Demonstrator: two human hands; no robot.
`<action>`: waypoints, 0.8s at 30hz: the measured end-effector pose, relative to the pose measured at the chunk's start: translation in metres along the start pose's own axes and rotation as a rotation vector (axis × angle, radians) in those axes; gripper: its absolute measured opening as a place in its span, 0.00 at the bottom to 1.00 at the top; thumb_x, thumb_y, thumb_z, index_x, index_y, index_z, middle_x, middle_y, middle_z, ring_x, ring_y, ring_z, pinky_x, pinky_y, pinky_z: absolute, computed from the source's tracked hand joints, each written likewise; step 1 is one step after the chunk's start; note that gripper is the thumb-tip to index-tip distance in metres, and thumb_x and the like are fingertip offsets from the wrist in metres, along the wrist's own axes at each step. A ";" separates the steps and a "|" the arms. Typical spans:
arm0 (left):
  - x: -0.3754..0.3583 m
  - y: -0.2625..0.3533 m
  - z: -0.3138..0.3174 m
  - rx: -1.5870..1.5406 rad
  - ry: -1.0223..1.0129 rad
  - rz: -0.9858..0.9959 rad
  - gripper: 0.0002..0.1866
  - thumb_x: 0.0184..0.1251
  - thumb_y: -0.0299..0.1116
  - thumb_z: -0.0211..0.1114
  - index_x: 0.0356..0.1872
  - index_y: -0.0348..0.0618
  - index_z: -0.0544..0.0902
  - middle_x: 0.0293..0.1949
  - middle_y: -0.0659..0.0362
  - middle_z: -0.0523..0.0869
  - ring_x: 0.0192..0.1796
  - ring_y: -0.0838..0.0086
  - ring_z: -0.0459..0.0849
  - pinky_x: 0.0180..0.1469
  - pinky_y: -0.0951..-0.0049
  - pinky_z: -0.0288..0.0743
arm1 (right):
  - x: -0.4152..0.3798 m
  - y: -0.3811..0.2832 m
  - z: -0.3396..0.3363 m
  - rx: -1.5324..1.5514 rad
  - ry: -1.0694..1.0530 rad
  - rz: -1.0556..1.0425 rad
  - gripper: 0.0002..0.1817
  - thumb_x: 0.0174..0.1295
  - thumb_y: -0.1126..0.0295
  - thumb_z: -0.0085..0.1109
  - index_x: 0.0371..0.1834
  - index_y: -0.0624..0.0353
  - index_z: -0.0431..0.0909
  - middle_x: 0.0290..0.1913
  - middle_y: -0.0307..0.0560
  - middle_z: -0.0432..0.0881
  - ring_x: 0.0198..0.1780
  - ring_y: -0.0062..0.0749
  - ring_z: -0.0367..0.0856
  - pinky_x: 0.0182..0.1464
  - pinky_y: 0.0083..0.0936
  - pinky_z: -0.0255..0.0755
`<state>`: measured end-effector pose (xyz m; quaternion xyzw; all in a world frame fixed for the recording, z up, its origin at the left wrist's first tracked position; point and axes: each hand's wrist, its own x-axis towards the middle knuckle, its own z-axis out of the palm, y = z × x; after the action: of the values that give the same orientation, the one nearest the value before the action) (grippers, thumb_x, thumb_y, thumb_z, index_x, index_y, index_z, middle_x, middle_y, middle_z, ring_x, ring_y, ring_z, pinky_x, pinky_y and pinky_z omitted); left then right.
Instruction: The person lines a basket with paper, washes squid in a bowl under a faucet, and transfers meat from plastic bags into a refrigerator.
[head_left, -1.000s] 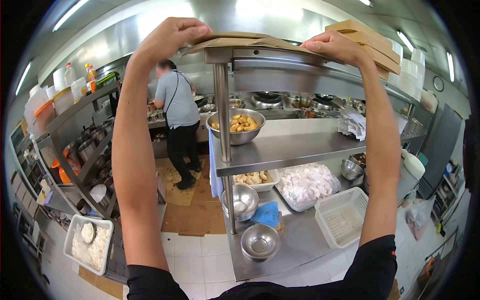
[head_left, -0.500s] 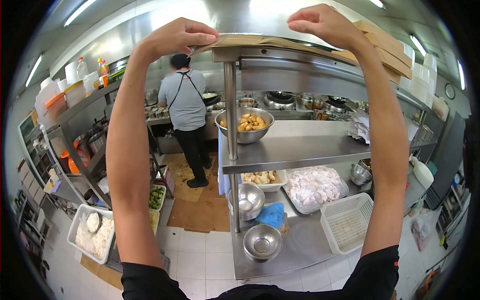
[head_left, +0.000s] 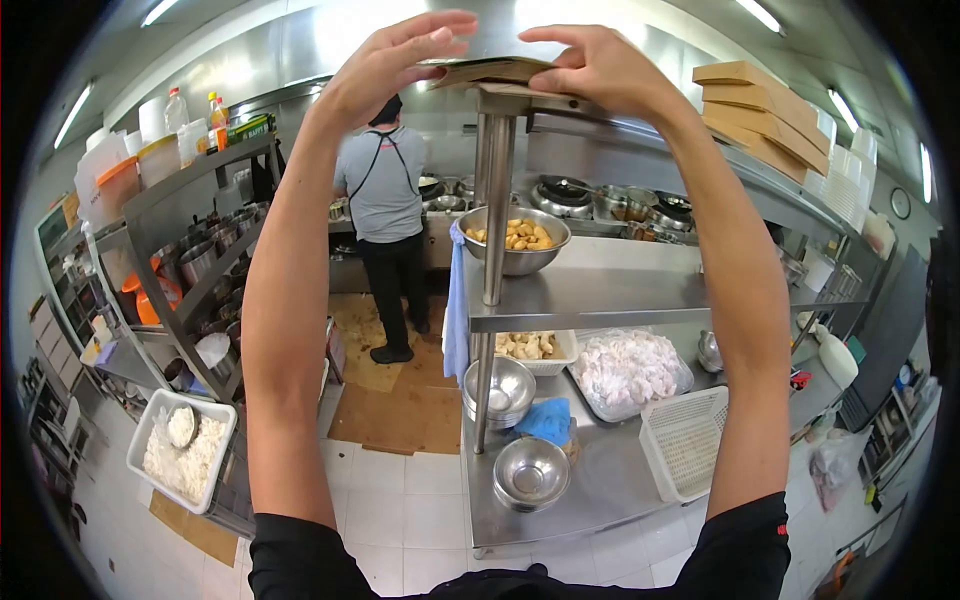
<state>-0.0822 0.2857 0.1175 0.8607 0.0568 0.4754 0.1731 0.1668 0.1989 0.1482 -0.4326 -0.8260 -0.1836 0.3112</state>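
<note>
I have the flat brown cardboard (head_left: 487,72) atop the near end of the steel rack (head_left: 497,190), its visible long axis running left to right, left end pointing past the post. The left hand's (head_left: 385,68) fingers are spread and released; the right hand's (head_left: 612,75) thumb meets it, pinching or not I can't tell.

Brt ceiling lts (head_left: 757,14), fisheye dist.

Commercial kitchen: woks (head_left: 562,191) noted beyond the right hand (head_left: 600,75); stacked metal bowls (head_left: 510,384) and steel worktable (head_left: 612,495) below it.
</note>
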 end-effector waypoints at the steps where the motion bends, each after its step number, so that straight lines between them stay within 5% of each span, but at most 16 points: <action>1: -0.001 0.007 0.000 0.029 0.015 0.063 0.28 0.69 0.50 0.52 0.64 0.46 0.69 0.63 0.54 0.71 0.66 0.65 0.69 0.64 0.67 0.63 | 0.000 0.003 0.003 0.082 0.051 -0.055 0.27 0.52 0.58 0.66 0.55 0.56 0.77 0.28 0.45 0.84 0.30 0.25 0.77 0.36 0.23 0.69; 6: -0.001 0.007 0.000 0.016 0.064 0.142 0.27 0.66 0.47 0.57 0.63 0.44 0.70 0.59 0.55 0.75 0.62 0.70 0.70 0.64 0.66 0.62 | 0.004 0.004 -0.017 -0.006 -0.024 -0.038 0.22 0.58 0.57 0.62 0.49 0.62 0.79 0.30 0.44 0.84 0.29 0.22 0.77 0.35 0.21 0.69; 9: -0.004 0.006 0.000 0.188 0.128 0.149 0.26 0.66 0.43 0.60 0.61 0.42 0.72 0.54 0.56 0.79 0.58 0.72 0.74 0.62 0.70 0.65 | -0.001 -0.007 -0.025 0.148 0.136 0.048 0.13 0.58 0.63 0.57 0.31 0.64 0.83 0.19 0.28 0.72 0.23 0.14 0.65 0.26 0.19 0.62; 15: 0.010 -0.005 0.003 0.378 0.277 0.136 0.18 0.65 0.39 0.62 0.49 0.37 0.80 0.39 0.60 0.84 0.43 0.80 0.79 0.49 0.78 0.70 | 0.003 -0.014 -0.029 0.082 0.113 -0.008 0.13 0.59 0.66 0.55 0.23 0.65 0.78 0.19 0.30 0.71 0.24 0.16 0.64 0.26 0.21 0.60; 18: 0.014 -0.001 0.010 0.418 0.442 0.124 0.17 0.64 0.40 0.63 0.43 0.35 0.82 0.34 0.61 0.84 0.39 0.82 0.77 0.44 0.78 0.71 | 0.005 -0.010 -0.029 0.142 0.155 0.002 0.11 0.58 0.67 0.55 0.25 0.65 0.78 0.22 0.32 0.72 0.26 0.17 0.65 0.28 0.20 0.60; 19: 0.013 0.013 0.013 0.421 0.455 0.171 0.20 0.61 0.42 0.65 0.48 0.37 0.79 0.36 0.60 0.84 0.40 0.83 0.77 0.42 0.78 0.71 | 0.005 -0.012 -0.030 0.144 0.148 0.010 0.11 0.58 0.67 0.55 0.25 0.65 0.78 0.22 0.32 0.72 0.26 0.17 0.65 0.28 0.20 0.60; 20: 0.012 0.024 0.027 0.374 0.549 0.198 0.10 0.63 0.33 0.59 0.38 0.36 0.81 0.30 0.55 0.84 0.34 0.69 0.79 0.41 0.71 0.72 | 0.005 -0.013 -0.033 0.128 0.159 -0.024 0.11 0.57 0.66 0.55 0.27 0.65 0.79 0.24 0.34 0.74 0.28 0.19 0.68 0.31 0.20 0.63; 22: 0.017 0.030 0.031 0.474 0.637 0.301 0.09 0.63 0.31 0.58 0.35 0.33 0.80 0.27 0.54 0.83 0.32 0.71 0.78 0.38 0.72 0.71 | -0.001 -0.020 -0.038 0.124 0.160 -0.042 0.11 0.57 0.66 0.55 0.30 0.65 0.79 0.26 0.36 0.77 0.31 0.21 0.71 0.34 0.21 0.65; 24: 0.024 0.029 0.030 0.553 0.693 0.360 0.09 0.63 0.30 0.57 0.37 0.34 0.80 0.28 0.52 0.83 0.32 0.72 0.78 0.38 0.71 0.71 | -0.013 -0.027 -0.046 0.031 -0.013 -0.148 0.13 0.55 0.67 0.55 0.37 0.65 0.80 0.32 0.44 0.82 0.38 0.25 0.77 0.42 0.23 0.69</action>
<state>-0.0460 0.2575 0.1318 0.6615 0.0856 0.7239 -0.1764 0.1665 0.1497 0.1720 -0.3668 -0.8605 -0.1901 0.2980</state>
